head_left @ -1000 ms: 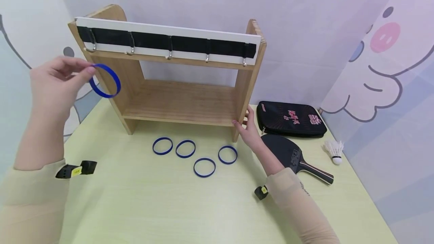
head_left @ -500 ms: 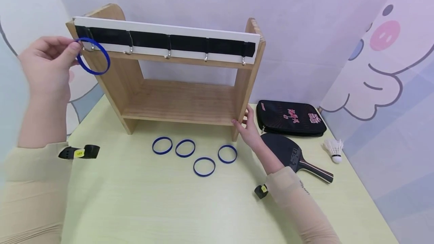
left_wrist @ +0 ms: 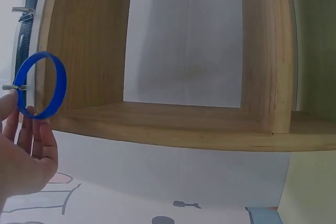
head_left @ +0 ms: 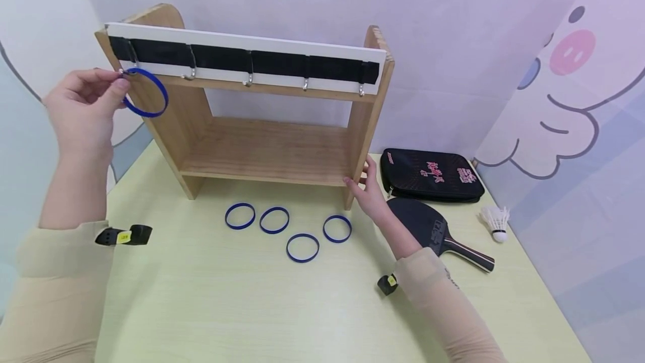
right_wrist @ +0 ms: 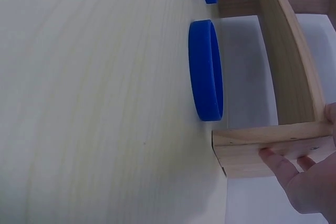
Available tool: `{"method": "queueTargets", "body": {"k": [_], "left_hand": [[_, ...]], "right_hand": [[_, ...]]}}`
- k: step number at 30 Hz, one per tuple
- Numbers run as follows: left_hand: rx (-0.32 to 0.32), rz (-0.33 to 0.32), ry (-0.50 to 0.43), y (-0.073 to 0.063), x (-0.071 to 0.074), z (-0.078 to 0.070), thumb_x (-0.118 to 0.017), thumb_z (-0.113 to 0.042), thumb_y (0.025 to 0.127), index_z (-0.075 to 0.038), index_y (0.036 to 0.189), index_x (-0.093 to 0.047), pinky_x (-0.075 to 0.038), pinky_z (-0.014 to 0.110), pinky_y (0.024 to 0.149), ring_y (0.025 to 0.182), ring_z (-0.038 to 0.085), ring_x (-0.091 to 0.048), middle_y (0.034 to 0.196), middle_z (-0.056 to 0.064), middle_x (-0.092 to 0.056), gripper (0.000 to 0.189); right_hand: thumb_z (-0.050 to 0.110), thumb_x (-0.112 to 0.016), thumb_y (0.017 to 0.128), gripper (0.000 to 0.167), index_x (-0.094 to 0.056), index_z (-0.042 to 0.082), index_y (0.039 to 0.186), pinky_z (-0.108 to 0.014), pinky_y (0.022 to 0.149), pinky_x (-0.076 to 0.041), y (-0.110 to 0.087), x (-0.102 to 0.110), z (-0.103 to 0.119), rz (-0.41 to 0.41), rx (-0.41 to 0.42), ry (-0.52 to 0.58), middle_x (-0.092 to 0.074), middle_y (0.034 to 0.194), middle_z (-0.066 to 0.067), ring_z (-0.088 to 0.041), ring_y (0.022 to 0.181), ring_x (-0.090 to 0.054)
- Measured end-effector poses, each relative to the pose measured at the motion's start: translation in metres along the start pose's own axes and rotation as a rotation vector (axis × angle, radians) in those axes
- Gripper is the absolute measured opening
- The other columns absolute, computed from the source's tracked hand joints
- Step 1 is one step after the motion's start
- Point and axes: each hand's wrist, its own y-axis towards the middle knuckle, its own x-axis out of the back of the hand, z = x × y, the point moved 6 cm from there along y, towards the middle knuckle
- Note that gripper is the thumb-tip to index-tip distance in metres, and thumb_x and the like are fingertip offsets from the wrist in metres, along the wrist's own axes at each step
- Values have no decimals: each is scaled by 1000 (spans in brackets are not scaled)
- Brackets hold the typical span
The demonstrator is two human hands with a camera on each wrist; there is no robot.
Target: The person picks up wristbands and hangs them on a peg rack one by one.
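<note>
My left hand (head_left: 85, 102) pinches a blue ring (head_left: 163, 97) by its upper left edge, at the leftmost hook of the wooden rack (head_left: 267, 153). In the left wrist view, the silver hook (left_wrist: 14, 87) meets the side of this ring (left_wrist: 60, 85); whether the ring bears on the hook, I cannot tell. My right hand (head_left: 370, 195) grips the rack's right side panel low down, thumb at the shelf's front corner and fingers on the outer face (right_wrist: 278, 166). Several more blue rings (head_left: 302, 261) lie flat on the table (head_left: 227, 307) before the rack.
A white board with a black strip (head_left: 221, 59) and several hooks spans the rack's top front. Right of the rack are a black zipped case (head_left: 428, 175), a table tennis bat (head_left: 415, 223) and a shuttlecock (head_left: 496, 223). Printed walls stand behind and at both sides.
My left hand has raised the blue ring from below the board to the leftmost hook, then shifted slightly down and right there. My right hand keeps its grip on the rack.
</note>
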Motion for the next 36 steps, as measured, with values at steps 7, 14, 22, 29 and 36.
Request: {"method": "queueTargets", "body": {"k": [7, 14, 22, 29, 36], "left_hand": [[-198, -141, 326, -22, 0, -23, -72, -26, 82, -14, 107, -68, -37, 21, 85, 99, 3, -55, 105, -9, -62, 28], [-257, -85, 369, -37, -1, -18, -72, -19, 83, -12, 106, -68, -43, 18, 81, 98, 7, -58, 104, -5, -65, 24], [-245, 122, 418, -56, -13, 22, -70, -8, 84, -7, 107, -68, -46, 13, 79, 94, 7, -59, 101, -6, -66, 23], [-269, 319, 584, -77, -27, 63, -72, -13, 84, -4, 107, -66, -44, 10, 75, 85, 1, -58, 100, -7, -67, 26], [-223, 515, 761, -98, -29, 110, -71, -20, 85, -5, 106, -66, -45, 12, 74, 86, 9, -58, 100, 8, -68, 26]], "right_hand": [[7, -56, 94, 72, -7, 14, 147, -57, 94, -44, 0, 0, 1, -6, 4, -7, -27, 137, -31, -48, 115, -45], [8, -56, 94, 72, -7, 14, 147, -57, 94, -44, 0, -1, 0, -3, 7, -9, -26, 138, -30, -48, 115, -46], [8, -56, 94, 72, -8, 14, 147, -56, 92, -45, 0, 0, 1, -10, 15, -11, -28, 136, -31, -47, 113, -47], [7, -56, 94, 71, -9, 12, 146, -56, 92, -45, 0, 0, 2, -17, 22, -17, -28, 135, -31, -48, 112, -47], [7, -56, 94, 71, -8, 11, 146, -55, 92, -45, -2, 0, 4, -16, 21, -24, -28, 135, -31, -48, 112, -46]]}}
